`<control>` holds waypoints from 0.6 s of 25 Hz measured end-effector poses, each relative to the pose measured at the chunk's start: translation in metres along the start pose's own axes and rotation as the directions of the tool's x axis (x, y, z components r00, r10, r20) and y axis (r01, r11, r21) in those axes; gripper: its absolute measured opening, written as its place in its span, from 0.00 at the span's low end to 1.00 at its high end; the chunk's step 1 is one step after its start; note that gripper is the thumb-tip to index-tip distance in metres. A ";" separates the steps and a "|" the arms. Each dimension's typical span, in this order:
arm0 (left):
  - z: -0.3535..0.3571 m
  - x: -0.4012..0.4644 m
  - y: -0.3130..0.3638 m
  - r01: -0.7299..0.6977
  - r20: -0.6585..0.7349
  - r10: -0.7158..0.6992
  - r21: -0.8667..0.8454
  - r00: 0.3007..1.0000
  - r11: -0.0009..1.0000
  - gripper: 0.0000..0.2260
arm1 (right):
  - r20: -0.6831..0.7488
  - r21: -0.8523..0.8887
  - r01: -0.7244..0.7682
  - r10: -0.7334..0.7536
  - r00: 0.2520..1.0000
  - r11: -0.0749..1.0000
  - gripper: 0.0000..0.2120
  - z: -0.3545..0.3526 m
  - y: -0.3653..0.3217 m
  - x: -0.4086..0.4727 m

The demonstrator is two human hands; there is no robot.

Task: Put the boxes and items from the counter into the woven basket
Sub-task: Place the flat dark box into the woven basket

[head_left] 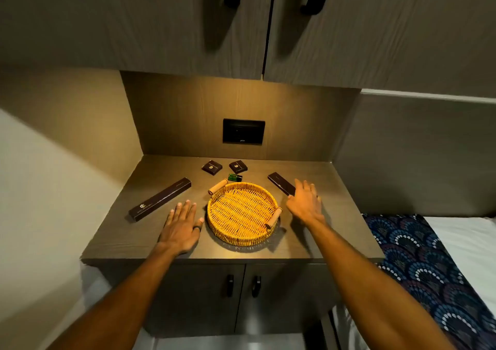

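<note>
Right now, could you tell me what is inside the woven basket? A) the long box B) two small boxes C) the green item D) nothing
D: the woven basket shows only bare weave, and the boxes and the green item lie on the counter around it.

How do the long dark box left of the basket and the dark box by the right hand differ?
The long box lies in full view, well clear of the left hand; the shorter box has its near end under the right hand.
The long box slants up to the right, the shorter box up to the left.
Both are dark, flat on the counter, outside the woven basket.
</note>
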State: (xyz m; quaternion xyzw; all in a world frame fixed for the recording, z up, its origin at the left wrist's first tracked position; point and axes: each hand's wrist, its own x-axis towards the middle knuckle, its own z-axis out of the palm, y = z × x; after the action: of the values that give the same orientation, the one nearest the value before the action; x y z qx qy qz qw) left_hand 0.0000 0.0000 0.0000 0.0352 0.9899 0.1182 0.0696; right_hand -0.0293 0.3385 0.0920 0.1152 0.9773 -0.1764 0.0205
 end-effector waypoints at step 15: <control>0.018 0.004 -0.012 -0.006 -0.053 0.009 0.063 0.999 0.998 0.30 | 0.087 -0.040 0.493 -0.489 0.868 0.869 0.27 -0.046 -0.008 0.064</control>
State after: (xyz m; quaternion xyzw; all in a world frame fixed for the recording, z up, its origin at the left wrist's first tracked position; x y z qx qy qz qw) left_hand -0.0017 -0.0073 -0.0209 0.0379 0.9945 0.0884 0.0415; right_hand -0.0937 0.3612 0.1323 -0.1443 0.9780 -0.1500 0.0146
